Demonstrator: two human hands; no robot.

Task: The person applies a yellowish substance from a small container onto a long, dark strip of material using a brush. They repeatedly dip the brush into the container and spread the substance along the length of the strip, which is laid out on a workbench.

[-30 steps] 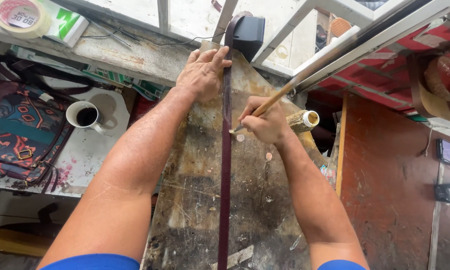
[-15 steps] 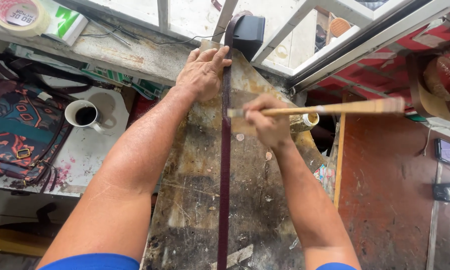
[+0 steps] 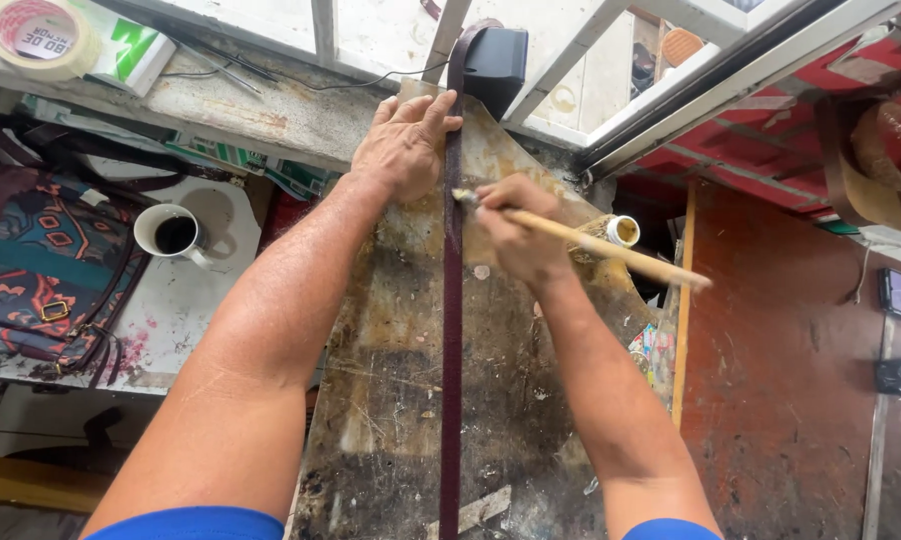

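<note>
- Dark maroon strap (image 3: 452, 330), long and narrow, lies lengthwise down the middle of a stained, scratched tabletop (image 3: 391, 400), running from the near edge up to a black box (image 3: 493, 62) at the far end.
- Left hand (image 3: 403, 145) rests flat and open on the tabletop, fingers spread, fingertips touching the strap's left edge near its far end.
- Right hand (image 3: 516, 230) is closed around a wooden-handled brush (image 3: 596, 245); the brush tip meets the strap just beside the left hand, and the handle slants away to the right.
- Small open jar (image 3: 622, 231) stands at the tabletop's right edge, behind the brush handle.
- Off to the left, a white mug (image 3: 174, 233) of dark liquid sits on a paint-spotted surface beside a patterned bag (image 3: 41, 265).
- Tape roll (image 3: 39, 35) lies on the ledge at far left.
</note>
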